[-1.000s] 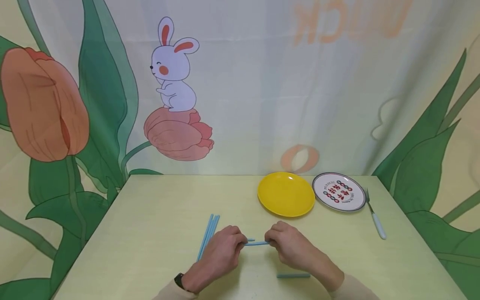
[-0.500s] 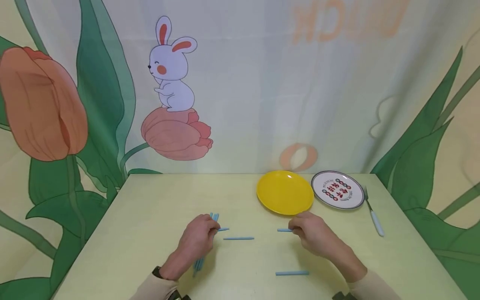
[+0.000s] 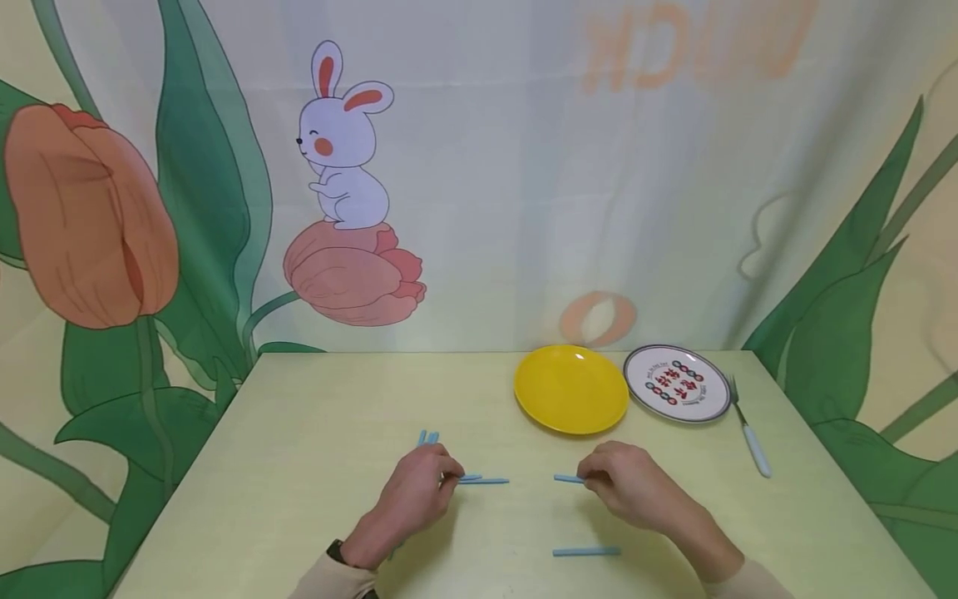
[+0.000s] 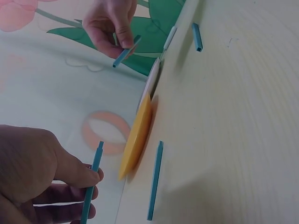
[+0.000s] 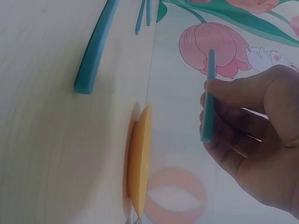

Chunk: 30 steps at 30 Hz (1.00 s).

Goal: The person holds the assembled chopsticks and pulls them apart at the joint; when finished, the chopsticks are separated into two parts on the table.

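Note:
My left hand (image 3: 415, 491) pinches a short blue chopstick half (image 4: 91, 184) with a narrowed end, between thumb and fingers. In the head view it appears close to another blue half (image 3: 494, 481) lying on the table; the left wrist view shows the two apart. On the right, my other hand (image 3: 636, 487) pinches a matching half (image 5: 208, 102) above the table. A further blue piece (image 3: 587, 551) lies near the table's front, below my right hand. Behind my left hand and wrist lies a bundle of blue chopsticks (image 3: 429, 437), mostly covered.
Toward the back of the pale table (image 3: 337, 399) lies a yellow plate (image 3: 571, 389). Beside it are a white patterned plate (image 3: 677, 383) and a fork (image 3: 754, 449) with a light handle. A printed curtain (image 3: 479, 166) hangs behind the back edge.
One second ago both hands held one chopstick stretched between them. They moved apart, each keeping a half. Since then my left hand has come back rightward, beside the lying half.

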Each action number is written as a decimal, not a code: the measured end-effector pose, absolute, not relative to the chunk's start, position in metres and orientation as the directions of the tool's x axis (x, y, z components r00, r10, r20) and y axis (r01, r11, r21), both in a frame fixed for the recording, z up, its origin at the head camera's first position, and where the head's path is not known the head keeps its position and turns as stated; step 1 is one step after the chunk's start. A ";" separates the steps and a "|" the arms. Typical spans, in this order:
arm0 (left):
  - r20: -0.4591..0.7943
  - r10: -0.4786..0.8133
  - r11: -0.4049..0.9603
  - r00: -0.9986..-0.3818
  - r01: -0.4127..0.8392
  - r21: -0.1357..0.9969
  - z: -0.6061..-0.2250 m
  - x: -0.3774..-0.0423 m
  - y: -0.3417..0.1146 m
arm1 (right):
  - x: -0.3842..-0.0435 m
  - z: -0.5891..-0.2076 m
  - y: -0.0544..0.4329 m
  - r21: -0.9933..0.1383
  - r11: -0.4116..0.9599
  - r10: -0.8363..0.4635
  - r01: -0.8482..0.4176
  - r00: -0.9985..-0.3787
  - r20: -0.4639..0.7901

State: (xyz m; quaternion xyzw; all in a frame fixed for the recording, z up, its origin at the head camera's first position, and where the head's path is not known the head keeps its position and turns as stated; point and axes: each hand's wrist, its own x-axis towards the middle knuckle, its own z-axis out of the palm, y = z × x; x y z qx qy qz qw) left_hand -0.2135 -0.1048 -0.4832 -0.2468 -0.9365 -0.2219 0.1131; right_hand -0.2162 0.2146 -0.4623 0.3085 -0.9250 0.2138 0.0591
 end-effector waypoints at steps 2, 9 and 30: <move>0.327 0.415 0.777 -0.849 0.518 0.359 -0.485 -0.215 -0.105 | -0.215 -0.462 0.216 -0.354 0.716 -0.548 -0.602 -0.798 0.250; 0.329 0.428 0.768 -0.842 0.531 0.360 -0.487 -0.216 -0.103 | -0.212 -0.459 0.217 -0.352 0.704 -0.553 -0.617 -0.787 0.274; 0.274 0.453 0.763 -0.849 0.528 0.374 -0.485 -0.218 -0.098 | -0.203 -0.456 0.214 -0.403 0.698 -0.566 -0.592 -0.801 0.194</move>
